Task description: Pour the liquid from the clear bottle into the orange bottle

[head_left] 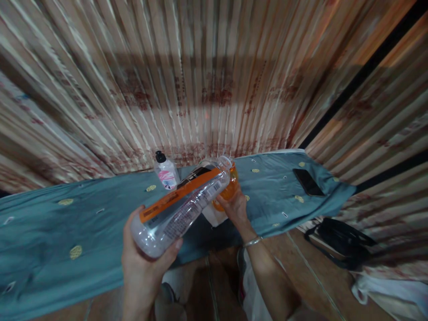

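Note:
My left hand [142, 258] is wrapped round the base of a clear plastic bottle [182, 207] with an orange and black label. The bottle is tipped nearly level, its mouth pointing away toward a glass of orange liquid [230, 189]. My right hand [236, 207], a thin bangle on its wrist, grips that glass from below. Both are held just above a table draped in a teal cloth [67, 223] with small yellow embroidered dots. The bottle looks almost empty.
A small clear bottle with a black cap and pink label [165, 171] stands at the table's back edge. A black phone [308, 182] lies on the cloth at the right. A black bag [341, 240] rests on the floor right. Striped curtains [214, 76] hang behind.

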`<state>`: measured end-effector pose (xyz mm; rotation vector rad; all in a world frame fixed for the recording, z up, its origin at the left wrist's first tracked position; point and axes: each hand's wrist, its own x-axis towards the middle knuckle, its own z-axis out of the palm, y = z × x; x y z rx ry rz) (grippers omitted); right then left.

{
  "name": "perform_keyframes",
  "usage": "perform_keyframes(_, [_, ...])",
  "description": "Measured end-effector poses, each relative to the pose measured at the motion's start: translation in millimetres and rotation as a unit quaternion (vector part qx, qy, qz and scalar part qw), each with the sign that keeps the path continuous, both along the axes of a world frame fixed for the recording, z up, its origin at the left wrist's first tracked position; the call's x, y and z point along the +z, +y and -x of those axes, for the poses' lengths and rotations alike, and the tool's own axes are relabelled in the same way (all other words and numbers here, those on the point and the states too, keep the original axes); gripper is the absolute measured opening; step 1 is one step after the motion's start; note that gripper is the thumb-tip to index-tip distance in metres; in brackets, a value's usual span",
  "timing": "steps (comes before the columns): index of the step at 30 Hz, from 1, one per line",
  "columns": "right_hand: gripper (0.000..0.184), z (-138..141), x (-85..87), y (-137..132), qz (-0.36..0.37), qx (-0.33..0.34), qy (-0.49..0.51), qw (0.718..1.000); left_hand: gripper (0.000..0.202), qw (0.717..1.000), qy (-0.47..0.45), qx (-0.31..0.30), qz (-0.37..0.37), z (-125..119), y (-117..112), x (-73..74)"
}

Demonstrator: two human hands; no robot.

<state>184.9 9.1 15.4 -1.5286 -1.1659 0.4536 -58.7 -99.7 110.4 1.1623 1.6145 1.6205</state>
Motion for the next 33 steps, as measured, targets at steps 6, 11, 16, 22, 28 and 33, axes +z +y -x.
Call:
perform_keyframes(6, [0.070,0.9,-2.2,0.9,-0.011,0.003,0.014,1.000,0.117,1.000,-0.001,-0.003,0.007,0.1,-0.5,-0.7])
perform_keyframes(11, [0.067,0.8,-1.7,1.1,-0.019,0.008,0.021,1.000,0.118,1.000,-0.002,-0.006,0.009,1.1,-0.8,-1.7])
perform_keyframes(16, [0.068,0.2,-0.4,0.6,-0.021,0.014,0.029,0.999,0.118,1.000,0.001,-0.007,0.009,2.3,-1.5,-1.5])
perform_keyframes(22, [0.071,0.6,1.9,-0.5,-0.013,0.007,0.009,1.000,0.114,1.000,0.017,0.000,-0.001,3.4,-0.9,-2.7])
perform_keyframes(28, [0.075,0.7,0.6,0.3,-0.006,0.003,0.003,1.000,0.113,0.999,0.032,0.007,-0.004,2.8,-0.3,-3.6])
perform_keyframes(33, [0.072,0.2,0.2,-0.4,-0.011,0.005,-0.005,1.000,0.110,0.999,0.041,0.007,-0.007,2.5,-0.4,-3.2])
